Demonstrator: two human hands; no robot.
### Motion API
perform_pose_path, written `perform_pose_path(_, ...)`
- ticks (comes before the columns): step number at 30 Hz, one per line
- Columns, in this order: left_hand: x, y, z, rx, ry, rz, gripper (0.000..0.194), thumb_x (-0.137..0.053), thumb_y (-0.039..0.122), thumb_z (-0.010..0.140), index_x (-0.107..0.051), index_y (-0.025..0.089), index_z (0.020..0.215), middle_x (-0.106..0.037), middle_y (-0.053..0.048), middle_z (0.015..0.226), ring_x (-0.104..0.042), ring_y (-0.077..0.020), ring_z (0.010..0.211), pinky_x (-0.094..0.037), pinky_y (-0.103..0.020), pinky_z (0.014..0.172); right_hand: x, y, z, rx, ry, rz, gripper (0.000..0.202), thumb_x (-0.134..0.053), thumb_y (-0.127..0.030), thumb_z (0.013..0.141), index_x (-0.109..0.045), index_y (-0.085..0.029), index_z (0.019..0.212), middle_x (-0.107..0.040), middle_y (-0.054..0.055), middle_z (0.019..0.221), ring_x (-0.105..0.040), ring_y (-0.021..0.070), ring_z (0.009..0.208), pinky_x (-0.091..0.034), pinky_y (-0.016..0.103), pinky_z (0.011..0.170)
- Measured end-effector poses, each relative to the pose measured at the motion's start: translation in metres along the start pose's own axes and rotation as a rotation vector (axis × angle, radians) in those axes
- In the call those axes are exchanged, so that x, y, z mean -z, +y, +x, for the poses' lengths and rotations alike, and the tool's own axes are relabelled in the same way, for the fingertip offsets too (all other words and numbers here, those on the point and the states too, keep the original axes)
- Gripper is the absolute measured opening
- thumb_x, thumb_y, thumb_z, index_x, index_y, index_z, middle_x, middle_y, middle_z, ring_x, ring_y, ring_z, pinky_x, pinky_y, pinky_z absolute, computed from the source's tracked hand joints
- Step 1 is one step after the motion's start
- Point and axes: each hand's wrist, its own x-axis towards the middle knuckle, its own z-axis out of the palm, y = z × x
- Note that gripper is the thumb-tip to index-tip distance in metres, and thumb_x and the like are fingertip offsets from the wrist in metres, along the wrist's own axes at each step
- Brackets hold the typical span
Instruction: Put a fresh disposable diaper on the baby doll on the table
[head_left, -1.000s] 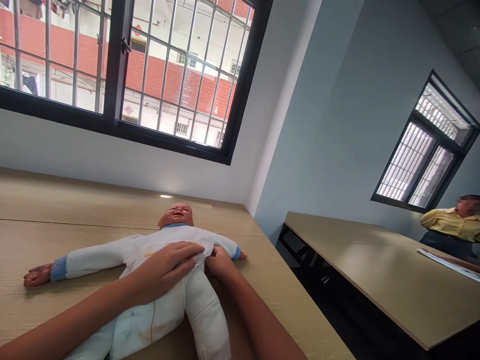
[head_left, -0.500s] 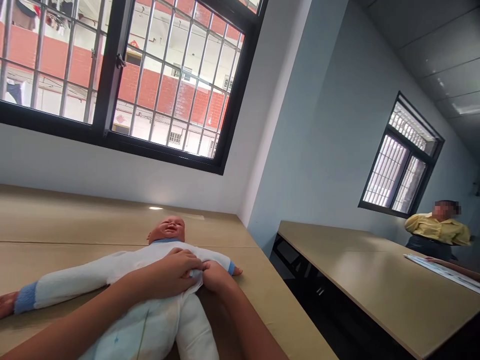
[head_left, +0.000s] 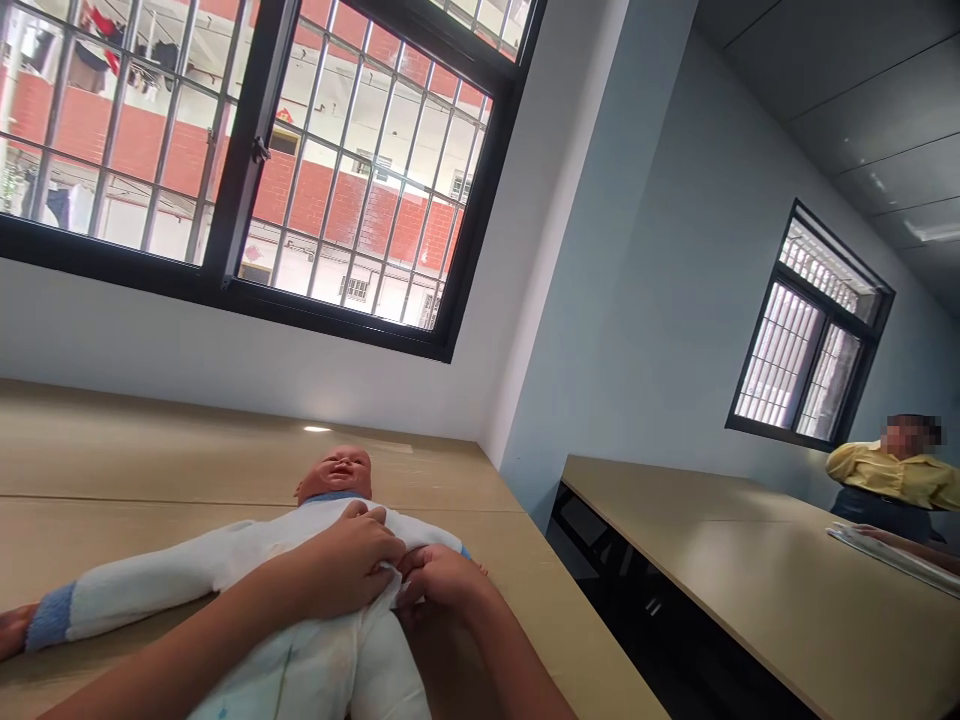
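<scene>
A baby doll lies on its back on the tan table, head toward the window wall and arms spread out. It wears a white shirt with blue cuffs and collar, and white trousers. My left hand rests across the doll's belly, its fingers closed on the shirt. Close against it, at the doll's side, my right hand pinches the shirt's edge. A bit of white fabric shows between the two hands. The fingertips are partly hidden.
A second tan table stands to the right across a gap. A person in a yellow shirt is beyond it, and another person's arm lies by papers. A barred window is above the doll.
My right hand has turned and shifted slightly right, so its fingers show more, with cloth bunched between the hands. The whole view has tipped a little upward.
</scene>
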Motion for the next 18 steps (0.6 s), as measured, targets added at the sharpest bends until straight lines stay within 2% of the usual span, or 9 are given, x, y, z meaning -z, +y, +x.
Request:
perform_pose_path(4,0.012,-0.009,-0.005,-0.035,-0.023,-0.097,0.019,-0.048,0.016,0.088,-0.055,0.022,0.070,-0.062,0.000,0.073,-0.052,-0.0202,0.086,-0.035,-0.033,0.085,0.004,-0.014,-0.015,-0.115,0.028,0.048,0.026,-0.067,-0.010,0.049,-0.068,-0.015,0.074,-0.063,-0.001,0.050,-0.059,0.0133,0.045,-0.043,0.022,0.048)
perform_pose_path(8,0.020,-0.022,-0.008,0.009,-0.022,-0.173,0.019,-0.050,0.023,0.091,-0.059,0.022,0.075,-0.060,-0.001,0.084,-0.052,-0.0196,0.089,-0.037,-0.030,0.085,0.011,-0.025,-0.030,-0.126,0.046,0.057,0.030,-0.068,-0.010,0.047,-0.070,-0.015,0.076,-0.065,-0.001,0.056,-0.059,0.0131,0.048,-0.047,0.025,0.053)
perform_pose_path(12,0.026,-0.031,-0.010,0.054,-0.029,-0.196,0.020,-0.052,0.030,0.093,-0.059,0.021,0.076,-0.060,-0.002,0.091,-0.053,-0.0184,0.089,-0.038,-0.028,0.081,0.022,-0.029,-0.038,-0.129,-0.005,0.019,0.028,-0.068,-0.010,0.049,-0.071,-0.015,0.077,-0.065,-0.001,0.057,-0.059,0.0124,0.049,-0.047,0.025,0.054)
perform_pose_path(15,0.028,-0.032,-0.010,0.034,-0.043,-0.195,0.020,-0.052,0.030,0.092,-0.060,0.021,0.076,-0.060,-0.001,0.088,-0.054,-0.0176,0.086,-0.039,-0.027,0.079,0.028,-0.032,-0.044,-0.097,-0.035,0.050,0.030,-0.072,-0.012,0.050,-0.070,-0.014,0.079,-0.065,-0.001,0.056,-0.060,0.0132,0.050,-0.046,0.025,0.055)
perform_pose_path(18,0.024,-0.026,-0.011,0.074,-0.030,-0.187,0.016,-0.054,0.030,0.090,-0.066,0.023,0.081,-0.061,-0.001,0.088,-0.055,-0.0187,0.088,-0.039,-0.028,0.080,0.027,-0.035,-0.049,0.010,-0.064,0.145,0.036,-0.078,-0.013,0.050,-0.067,-0.014,0.085,-0.064,-0.003,0.058,-0.062,0.0133,0.054,-0.047,0.027,0.059)
